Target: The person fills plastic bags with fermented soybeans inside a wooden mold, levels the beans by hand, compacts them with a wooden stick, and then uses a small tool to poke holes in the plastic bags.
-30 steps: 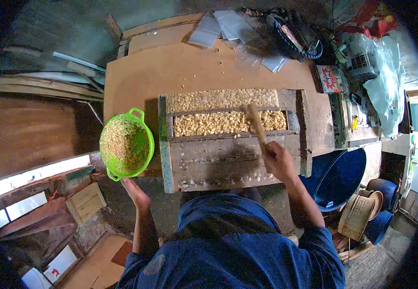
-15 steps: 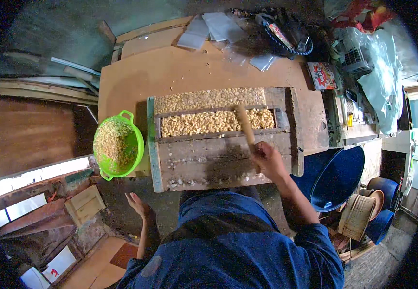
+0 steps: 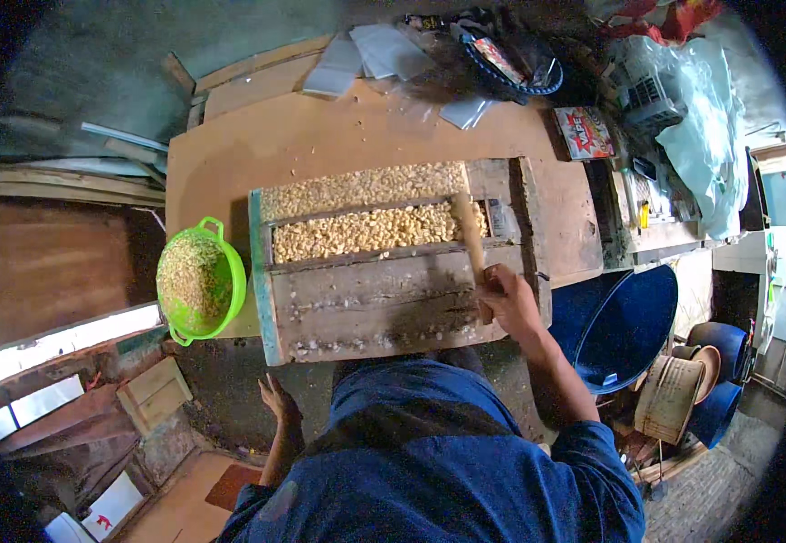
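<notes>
- One smooth wooden stick (image 3: 472, 244), right of the frame's centre, gripped in my right hand (image 3: 510, 303), its far end over the beans (image 3: 366, 233).
- Lumpy pale beans, two bands, on one rough wooden board (image 3: 375, 312).
- My left hand (image 3: 281, 403), lower left, empty, fingers loose.
- One round green bowl (image 3: 237, 288), two handles, at left, heaped with pale bits.
- Flat brown tabletop (image 3: 230, 154) beneath; dim wall (image 3: 94, 81), upper left.

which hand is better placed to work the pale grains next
Probably the right hand: it grips the wooden stick, whose far end is over the grains; the left hand looks empty, away from them.
</notes>
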Demonstrator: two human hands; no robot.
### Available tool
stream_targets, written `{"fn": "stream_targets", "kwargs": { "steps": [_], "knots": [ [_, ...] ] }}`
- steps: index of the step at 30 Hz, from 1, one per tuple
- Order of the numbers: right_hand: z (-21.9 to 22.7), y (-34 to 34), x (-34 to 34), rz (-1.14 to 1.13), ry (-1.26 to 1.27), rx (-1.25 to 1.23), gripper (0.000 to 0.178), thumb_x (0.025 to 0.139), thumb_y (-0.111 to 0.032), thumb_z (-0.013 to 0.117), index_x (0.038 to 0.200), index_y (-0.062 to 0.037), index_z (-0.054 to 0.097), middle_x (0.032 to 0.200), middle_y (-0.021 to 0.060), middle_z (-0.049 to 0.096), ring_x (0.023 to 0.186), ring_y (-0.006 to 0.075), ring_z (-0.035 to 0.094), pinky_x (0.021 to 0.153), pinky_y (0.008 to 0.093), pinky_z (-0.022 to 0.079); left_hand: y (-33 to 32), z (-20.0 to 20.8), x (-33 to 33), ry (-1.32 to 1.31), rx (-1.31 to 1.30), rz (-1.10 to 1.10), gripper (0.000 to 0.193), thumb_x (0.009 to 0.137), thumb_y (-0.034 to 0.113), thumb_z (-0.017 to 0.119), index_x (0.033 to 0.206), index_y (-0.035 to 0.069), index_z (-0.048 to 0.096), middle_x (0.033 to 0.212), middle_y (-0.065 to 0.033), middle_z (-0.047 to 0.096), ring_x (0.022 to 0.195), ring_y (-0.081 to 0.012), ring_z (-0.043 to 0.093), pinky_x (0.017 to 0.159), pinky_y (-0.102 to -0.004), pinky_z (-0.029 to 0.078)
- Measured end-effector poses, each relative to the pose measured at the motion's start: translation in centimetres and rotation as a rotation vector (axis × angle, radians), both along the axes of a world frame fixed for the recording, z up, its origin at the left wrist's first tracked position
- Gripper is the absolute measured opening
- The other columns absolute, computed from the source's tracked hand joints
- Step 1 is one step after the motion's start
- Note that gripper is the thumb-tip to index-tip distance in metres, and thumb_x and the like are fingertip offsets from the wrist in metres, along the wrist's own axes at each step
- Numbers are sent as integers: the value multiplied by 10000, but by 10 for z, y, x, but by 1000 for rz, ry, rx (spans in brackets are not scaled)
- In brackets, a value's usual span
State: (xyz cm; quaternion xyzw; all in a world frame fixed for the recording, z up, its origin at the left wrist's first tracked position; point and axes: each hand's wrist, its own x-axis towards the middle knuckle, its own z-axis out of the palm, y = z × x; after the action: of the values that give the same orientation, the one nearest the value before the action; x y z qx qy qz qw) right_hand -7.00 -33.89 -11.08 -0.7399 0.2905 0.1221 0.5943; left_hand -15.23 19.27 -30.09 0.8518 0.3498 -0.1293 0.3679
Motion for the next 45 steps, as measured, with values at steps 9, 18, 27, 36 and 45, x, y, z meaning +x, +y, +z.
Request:
{"fn": "stream_targets", "kwargs": {
  "steps": [9, 18, 27, 36, 45],
  "knots": [
    [1, -6, -6, 18, 27, 129, 154, 918, -54, 683, 1032, -11, 588, 799, 45, 607, 635, 124, 560, 523, 306, 465, -11, 5, 10, 36, -38, 13, 899, 947, 657, 485, 1563, 46, 250, 1602, -249, 194, 1462, -397, 233, 1185, -508, 227],
    [12, -39, -17, -71, -20, 141, 84, 952, -32, 621, 1015, 0, 577, 723, 41, 580, 577, 136, 550, 465, 307, 447, -29, 9, 8, 23, -120, 100, 892, 957, 640, 476, 1554, 16, 254, 1599, -243, 214, 1451, -396, 255, 1180, -504, 236],
    [2, -42, -53, -4, 6, -7, 116, 904, -59, 675, 974, -17, 593, 721, 22, 588, 558, 111, 528, 481, 295, 426, -16, -9, -2, 279, 163, -409, 622, 1049, 401, 441, 1569, 117, 253, 1608, -245, 189, 1459, -430, 192, 1172, -527, 233],
    [18, -39, -24, -85, 78, 108, 101, 897, -13, 670, 950, -22, 584, 759, 2, 566, 627, 101, 529, 543, 261, 428, -29, -30, 0, 65, 46, -105, 514, 1054, 232, 454, 1546, 169, 320, 1592, -266, 219, 1410, -452, 302, 1136, -534, 303],
    [19, -44, -22, -77, 50, 171, 131, 898, -54, 676, 995, -18, 595, 709, 19, 566, 558, 123, 524, 479, 292, 423, -6, -41, -25, 57, 205, -417, 899, 929, 657, 517, 1582, 108, 232, 1582, -263, 251, 1404, -456, 328, 1097, -549, 351]
  ]
}}
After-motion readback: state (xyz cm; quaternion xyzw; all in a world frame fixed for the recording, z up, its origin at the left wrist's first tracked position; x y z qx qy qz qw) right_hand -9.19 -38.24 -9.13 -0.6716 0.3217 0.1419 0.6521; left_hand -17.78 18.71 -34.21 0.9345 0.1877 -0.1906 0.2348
